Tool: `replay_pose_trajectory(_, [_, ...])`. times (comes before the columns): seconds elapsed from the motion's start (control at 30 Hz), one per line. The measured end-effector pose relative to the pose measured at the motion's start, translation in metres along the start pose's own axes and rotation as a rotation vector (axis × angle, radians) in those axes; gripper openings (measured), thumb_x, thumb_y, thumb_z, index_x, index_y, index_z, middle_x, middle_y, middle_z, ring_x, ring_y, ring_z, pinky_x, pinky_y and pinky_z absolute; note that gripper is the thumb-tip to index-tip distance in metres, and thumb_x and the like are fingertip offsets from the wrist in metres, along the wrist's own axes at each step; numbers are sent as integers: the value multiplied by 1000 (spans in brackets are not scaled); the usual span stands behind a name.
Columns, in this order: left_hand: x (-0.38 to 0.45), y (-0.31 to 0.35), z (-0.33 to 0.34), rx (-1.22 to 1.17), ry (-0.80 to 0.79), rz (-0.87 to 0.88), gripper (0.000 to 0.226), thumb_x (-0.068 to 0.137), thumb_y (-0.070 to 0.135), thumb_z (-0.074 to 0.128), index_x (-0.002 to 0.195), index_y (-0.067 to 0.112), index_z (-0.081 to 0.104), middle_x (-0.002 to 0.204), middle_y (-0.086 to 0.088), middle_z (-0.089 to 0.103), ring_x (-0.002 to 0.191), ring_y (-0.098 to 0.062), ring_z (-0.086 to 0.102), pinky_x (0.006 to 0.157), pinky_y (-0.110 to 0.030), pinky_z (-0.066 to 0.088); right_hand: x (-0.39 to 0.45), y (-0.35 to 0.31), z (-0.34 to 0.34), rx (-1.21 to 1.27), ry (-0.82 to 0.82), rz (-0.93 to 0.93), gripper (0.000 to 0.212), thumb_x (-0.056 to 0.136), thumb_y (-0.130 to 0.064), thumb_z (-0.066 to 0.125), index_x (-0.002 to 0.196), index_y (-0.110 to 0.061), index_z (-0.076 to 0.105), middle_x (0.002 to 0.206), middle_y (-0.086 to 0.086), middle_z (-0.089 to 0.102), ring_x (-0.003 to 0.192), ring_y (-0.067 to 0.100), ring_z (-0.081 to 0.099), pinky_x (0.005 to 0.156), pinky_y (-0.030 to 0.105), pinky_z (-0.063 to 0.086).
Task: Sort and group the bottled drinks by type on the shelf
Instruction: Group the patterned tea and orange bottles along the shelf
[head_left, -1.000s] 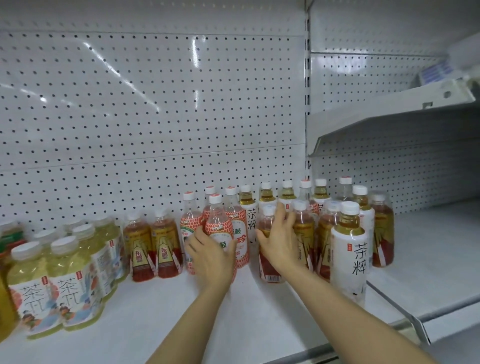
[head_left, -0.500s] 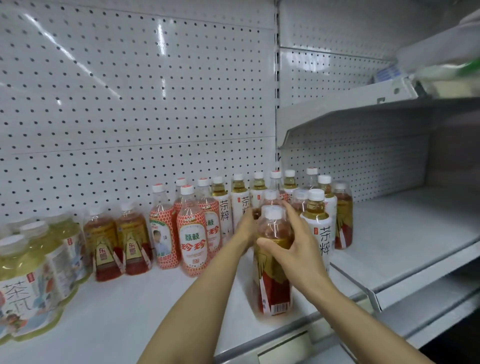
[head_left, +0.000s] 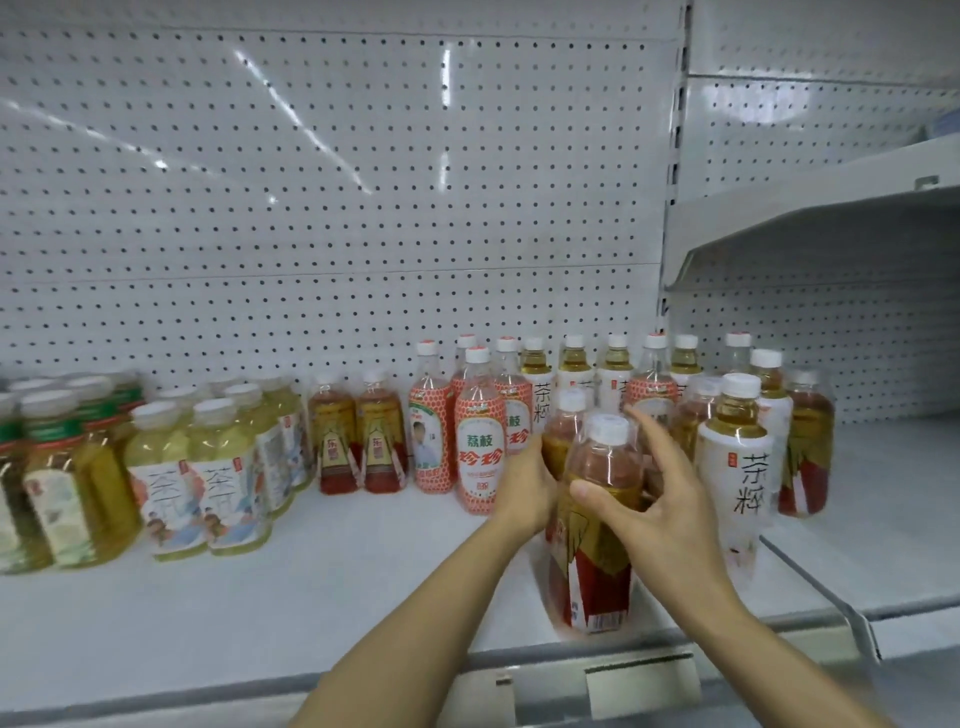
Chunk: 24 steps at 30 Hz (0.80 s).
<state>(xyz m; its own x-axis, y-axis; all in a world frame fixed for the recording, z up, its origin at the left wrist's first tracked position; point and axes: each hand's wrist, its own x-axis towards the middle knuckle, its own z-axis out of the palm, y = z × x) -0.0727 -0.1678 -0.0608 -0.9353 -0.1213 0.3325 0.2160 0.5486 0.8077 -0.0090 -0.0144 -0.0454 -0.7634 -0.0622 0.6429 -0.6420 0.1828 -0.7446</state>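
Observation:
Mixed bottled drinks stand on the white shelf (head_left: 260, 597). My right hand (head_left: 654, 509) holds a red tea bottle (head_left: 597, 582) standing near the shelf's front edge, thumb across its front and fingers behind it. My left hand (head_left: 524, 483) grips a second red tea bottle (head_left: 563, 415) just behind the first; its fingers are hidden. To the left stand lychee bottles (head_left: 480, 441) with red-dotted labels, then two more red teas (head_left: 358, 441). White-label tea bottles (head_left: 737, 467) and another red tea (head_left: 805, 452) stand to the right.
Several yellow-green tea bottles (head_left: 208, 467) and green-banded bottles (head_left: 62, 483) fill the left end. A pegboard wall (head_left: 337, 208) backs the shelf. A higher shelf (head_left: 805, 218) juts out at upper right. A metal divider (head_left: 852, 618) marks the joint to the right-hand shelf.
My right hand drew a red tea bottle out of the cluster to the shelf's front edge. My left hand left the lychee bottle and took hold of the red tea behind it.

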Motion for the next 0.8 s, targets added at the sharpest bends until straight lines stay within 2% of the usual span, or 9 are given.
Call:
replay_pose_trajectory(0.07, [-21,-5,-21,31,98,-11,52,81,35,75,126,18,55,116,2,68,108,-16,63,94,-36,54,-4,-7,10,25,-14,-25,81,71,-30,82,139,-42,40,136,-21,45,126,4,45,102,44,46])
replay_pose_trajectory(0.13, [-40,-19,-45,2,164,-35,52,75,29,81,120,18,58,109,3,70,102,-13,66,90,-36,57,-8,-15,22,44,-40,-46,81,72,-31,81,142,-36,39,138,-18,45,126,4,44,104,42,45])
replay_pose_trajectory(0.23, [-68,-36,-84,32,261,-70,60,65,33,86,118,20,60,102,7,73,94,-8,69,84,-35,60,-11,-23,48,66,-107,-55,82,74,-28,80,143,-32,38,134,-17,45,123,4,46,103,37,45])
replay_pose_trajectory(0.37, [-92,-56,-133,111,382,-131,69,57,47,90,115,25,61,100,11,72,91,-4,69,81,-29,59,-5,-23,95,109,-201,-55,83,73,-33,80,143,-38,36,136,-25,40,127,2,42,105,37,43])
replay_pose_trajectory(0.47, [-98,-72,-164,136,445,-204,65,60,43,91,113,22,60,97,11,71,88,-8,69,76,-27,58,6,-23,131,115,-269,-55,83,75,-36,78,144,-41,32,137,-20,41,120,-6,41,102,26,40])
replay_pose_trajectory(0.53, [-98,-81,-179,175,469,-237,62,64,41,90,114,24,58,99,8,70,89,-11,68,76,-28,57,14,-22,155,111,-304,-62,83,76,-35,77,145,-41,30,141,-16,40,122,-5,40,102,26,38])
replay_pose_trajectory(0.63, [-91,-91,-196,202,465,-275,67,66,44,88,120,25,55,105,6,69,94,-13,67,83,-35,57,31,-17,188,97,-344,-53,85,77,-37,75,146,-43,26,146,-12,37,130,4,38,106,33,39])
replay_pose_trajectory(0.7, [-86,-95,-198,224,441,-299,69,69,45,85,124,23,50,108,6,67,97,-14,65,82,-32,55,41,-14,204,90,-354,-37,84,77,-38,75,145,-43,26,145,-12,38,129,7,41,106,36,40])
replay_pose_trajectory(0.8, [-79,-103,-193,348,443,-321,84,71,52,80,137,19,40,130,-2,55,120,-23,55,95,-37,49,47,-4,218,102,-371,39,81,73,-39,78,140,-42,33,132,-17,47,120,4,48,101,33,44])
